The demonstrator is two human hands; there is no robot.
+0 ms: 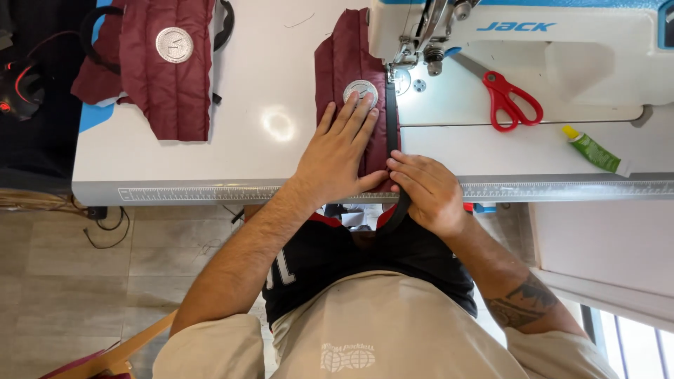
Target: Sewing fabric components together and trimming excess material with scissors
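Maroon quilted panel (347, 77) lies on the white sewing table (267, 165), its long axis running straight away from the person toward the sewing machine (533, 42). A black trim strip (391, 126) runs along the panel's right edge, same axis, far end under the presser foot (392, 70), near end drooping over the table edge.

Left hand (340, 154): fingers spread, palm flat on the panel, fingertips touching a round silver badge (360, 91).

Right hand (425, 189): fingers curled, pinching the strip at the table's front edge; this hand sits nearer the strip, just right of it.

Red scissors (511, 102) and a green tube (595, 151) lie well apart to the right. A second maroon piece (165, 63) lies at far left.
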